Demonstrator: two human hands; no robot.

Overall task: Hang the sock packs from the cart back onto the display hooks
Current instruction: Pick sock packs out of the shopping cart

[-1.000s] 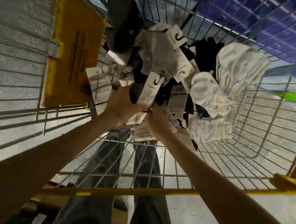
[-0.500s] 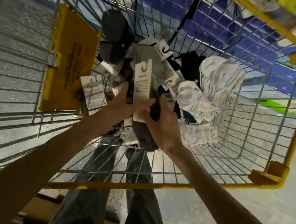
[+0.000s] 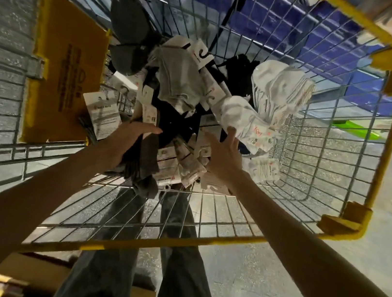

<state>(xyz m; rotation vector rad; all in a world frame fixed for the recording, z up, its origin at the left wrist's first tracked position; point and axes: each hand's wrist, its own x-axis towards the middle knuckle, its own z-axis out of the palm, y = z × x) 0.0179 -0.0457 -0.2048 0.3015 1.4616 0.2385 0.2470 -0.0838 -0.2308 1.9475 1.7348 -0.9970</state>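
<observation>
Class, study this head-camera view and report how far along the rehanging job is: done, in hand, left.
Done: nothing shown; no display hooks are clearly in view. In hand: both hands reach into the cart; the left hand lies straight-fingered on a dark grey pack, the right hand spreads open by a white pack, gripping nothing. Left: the pile of sock packs lies in the cart.

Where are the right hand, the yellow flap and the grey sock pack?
right hand (image 3: 224, 156), head view, its middle
yellow flap (image 3: 61, 57), head view, flat face
grey sock pack (image 3: 178, 79), head view, fabric middle
</observation>
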